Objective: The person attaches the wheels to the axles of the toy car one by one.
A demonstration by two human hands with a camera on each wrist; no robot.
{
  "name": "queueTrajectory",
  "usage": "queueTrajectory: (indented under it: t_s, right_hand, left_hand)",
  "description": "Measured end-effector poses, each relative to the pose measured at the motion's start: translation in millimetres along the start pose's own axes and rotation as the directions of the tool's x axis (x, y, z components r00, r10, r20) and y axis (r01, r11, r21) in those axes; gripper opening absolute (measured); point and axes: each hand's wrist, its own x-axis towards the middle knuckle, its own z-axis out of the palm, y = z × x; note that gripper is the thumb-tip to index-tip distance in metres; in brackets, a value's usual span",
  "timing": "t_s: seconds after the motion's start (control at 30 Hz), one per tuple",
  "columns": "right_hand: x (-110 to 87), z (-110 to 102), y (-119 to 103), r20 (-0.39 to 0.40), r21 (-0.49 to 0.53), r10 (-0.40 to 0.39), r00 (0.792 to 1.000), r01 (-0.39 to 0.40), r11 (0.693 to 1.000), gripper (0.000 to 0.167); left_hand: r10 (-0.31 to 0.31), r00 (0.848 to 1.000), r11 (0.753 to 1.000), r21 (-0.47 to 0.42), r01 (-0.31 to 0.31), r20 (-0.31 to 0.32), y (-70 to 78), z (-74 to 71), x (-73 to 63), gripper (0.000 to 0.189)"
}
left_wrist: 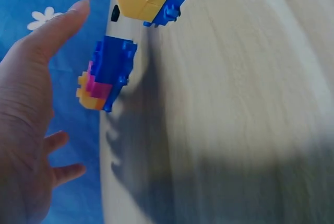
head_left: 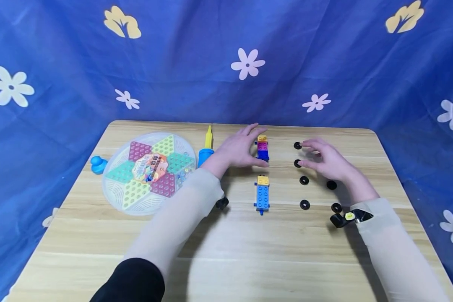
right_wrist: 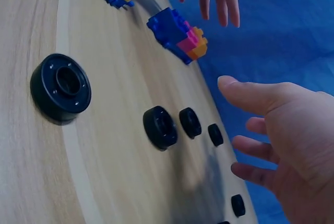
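My left hand [head_left: 238,147] hovers beside the far toy block car [head_left: 262,147], fingers spread and nothing held. That car has orange, pink and dark blue blocks; in the left wrist view its blue base [left_wrist: 119,70] stands on the table, apart from the thumb. Nearer the front is a second block car [head_left: 262,198] with a yellow block and a light blue one. On the right, my right hand [head_left: 330,161] is above the black toy wheels, thumb and fingers apart. Its fingertips overlap two wheels, one a far wheel [head_left: 297,145], in the head view; the right wrist view shows nothing between them.
Several more wheels, such as a near wheel [head_left: 304,204], lie around the right hand. At left are a round Chinese checkers board [head_left: 111,201], a blue toy duck [head_left: 98,165] and a blue-and-yellow toy [head_left: 209,138]. A blue curtain [head_left: 196,84] stands behind the table.
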Motion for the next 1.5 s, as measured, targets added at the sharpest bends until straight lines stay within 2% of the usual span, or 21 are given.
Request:
queueTrajectory:
  t_s: [0.1, 0.2, 0.47, 0.67, 0.77, 0.9, 1.13, 1.2, 1.27, 1.4, 1.5]
  right_hand:
    - [1.6, 3, 3, 0.012, 0.0, 0.006, 1.0, -0.006, 1.0, 0.058]
    - [3.3, 6, 5, 0.028, -0.003, -0.001, 1.0, 0.002, 1.0, 0.054]
    - [3.1, 16, 8, 0.04, -0.015, 0.016, 0.999, -0.015, 1.0, 0.049]
    - [0.2, 24, 9, 0.033, -0.039, -0.002, 0.999, 0.004, 0.999, 0.039]
    - [0.8, 26, 10, 0.041, -0.047, 0.014, 0.999, -0.012, 0.999, 0.034]
    - [1.2, 27, 11, 0.041, -0.063, 0.018, 0.999, -0.015, 0.998, 0.03]
    - [-5.3, 16, -2, -0.028, -0.038, -0.014, 1.0, 0.013, 0.999, 0.026]
    - [-6.0, 14, -5, -0.04, -0.031, -0.021, 0.999, 0.02, 0.999, 0.027]
    - [-6.5, 12, -9, -0.045, -0.026, -0.03, 0.999, 0.029, 0.999, 0.028]
    - [-7.8, 10, -18, -0.06, -0.013, -0.058, 0.997, 0.057, 0.998, 0.032]
    - [-9.5, 9, -26, -0.082, 0.005, -0.089, 0.993, 0.089, 0.996, 0.033]
  left_hand:
    - [-0.02, 1.0, 1.0, -0.021, 0.02, 0.024, -1.4, 5.4, 4.4, 0.121]
    - [-0.044, 0.998, 0.999, -0.002, 0.044, 0.047, -3.8, 9.1, 6.0, 0.119]
    - [-0.042, 0.995, 0.998, 0.041, 0.038, 0.094, -4.7, 12.6, 9.2, 0.115]
    - [-0.057, 0.991, 0.998, 0.019, 0.055, 0.123, -4.9, 14.1, 11.2, 0.112]
    - [-0.059, 0.991, 0.998, 0.005, 0.058, 0.117, -5.5, 15.0, 11.9, 0.112]
    - [-0.04, 0.996, 0.999, -0.014, 0.041, 0.078, -4.4, 16.1, 11.7, 0.11]
    - [0.032, 0.999, 0.993, -0.113, -0.034, -0.019, 4.1, 13.3, 8.7, 0.103]
    - [0.056, 0.997, 0.984, -0.164, -0.064, -0.05, 6.4, 10.9, 6.7, 0.101]
    - [0.087, 0.993, 0.964, -0.246, -0.105, -0.084, 8.4, 9.0, 4.5, 0.098]
    - [0.14, 0.977, 0.898, -0.396, -0.194, -0.161, 11.5, 6.5, -0.9, 0.096]
    - [0.162, 0.963, 0.856, -0.454, -0.245, -0.214, 13.3, 4.3, -6.4, 0.096]
